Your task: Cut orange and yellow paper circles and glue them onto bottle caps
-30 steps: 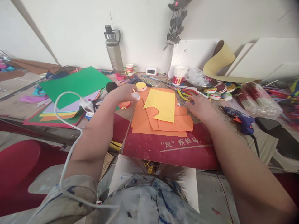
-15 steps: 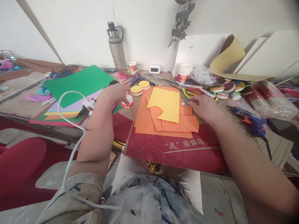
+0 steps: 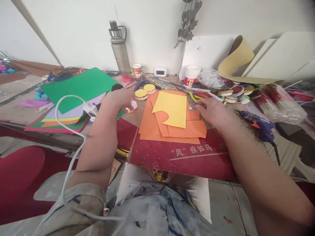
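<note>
My left hand (image 3: 119, 99) reaches over a short white-and-red paper cup piece (image 3: 131, 107), its fingers apart and bent downward, the tips at the piece's rim. Whether they press on it is hard to see. Just behind stand two similar pieces with yellow tops, a nearer yellow-topped cup piece (image 3: 141, 94) and a farther yellow-topped cup piece (image 3: 149, 88). My right hand (image 3: 211, 110) rests beside the paper stack, fingers loosely bent and apart, holding nothing visible. Yellow handles (image 3: 193, 97) of a tool lie near its fingertips. Between my hands, cut yellow paper (image 3: 172, 106) overlaps orange paper (image 3: 147, 129).
A green sheet (image 3: 78, 87) tops coloured paper at left. A bottle (image 3: 119, 49), a small digital clock (image 3: 160, 72) and stacked paper cups (image 3: 191, 77) stand along the back. At right lies a blue glue gun (image 3: 263, 129). A white cable (image 3: 71, 164) crosses my left arm's side.
The whole view has shifted slightly, so things appear a little further left. My left fingers have lowered slightly at the cup piece; my right hand stays about where it was.
</note>
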Demonstrator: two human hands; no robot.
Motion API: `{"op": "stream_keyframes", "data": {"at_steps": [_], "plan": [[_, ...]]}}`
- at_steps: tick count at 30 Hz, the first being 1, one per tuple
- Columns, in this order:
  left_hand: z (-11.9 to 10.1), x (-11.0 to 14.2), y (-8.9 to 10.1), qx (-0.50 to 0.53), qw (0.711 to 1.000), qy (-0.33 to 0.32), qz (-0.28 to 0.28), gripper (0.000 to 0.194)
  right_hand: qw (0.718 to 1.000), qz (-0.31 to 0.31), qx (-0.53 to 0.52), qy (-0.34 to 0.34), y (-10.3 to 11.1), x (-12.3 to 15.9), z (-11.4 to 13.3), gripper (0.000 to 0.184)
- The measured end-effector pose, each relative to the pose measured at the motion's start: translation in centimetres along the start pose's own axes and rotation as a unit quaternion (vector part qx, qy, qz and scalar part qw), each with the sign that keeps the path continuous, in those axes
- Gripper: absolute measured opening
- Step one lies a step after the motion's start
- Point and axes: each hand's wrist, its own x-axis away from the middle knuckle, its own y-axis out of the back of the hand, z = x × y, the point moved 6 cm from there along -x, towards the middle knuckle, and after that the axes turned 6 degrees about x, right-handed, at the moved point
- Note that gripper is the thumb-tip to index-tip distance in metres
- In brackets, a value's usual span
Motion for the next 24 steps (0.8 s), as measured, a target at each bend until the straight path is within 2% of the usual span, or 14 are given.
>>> {"op": "stream_keyframes", "data": {"at_steps": [3, 9, 17, 24], "plan": [[-0.23, 0.18, 0.19, -0.023, 1.000, 0.000, 0.003, 0.058, 1.000, -0.006, -0.013, 0.004, 0.30, 0.12, 0.35, 0.039], [-0.29, 0.41, 0.29, -0.007, 0.999, 0.029, -0.012, 0.061, 0.999, -0.036, -0.026, 0.020, -0.01, 0.21, 0.48, 0.033], [-0.25, 0.38, 0.03, 0.014, 0.999, 0.024, -0.017, 0.051, 0.999, -0.026, -0.023, 0.029, -0.03, 0.34, 0.77, 0.030], [-0.02, 0.11, 0.05, -0.006, 1.000, 0.028, -0.002, 0.059, 0.999, -0.023, -0.024, 0.026, -0.12, 0.38, 0.69, 0.033]]}}
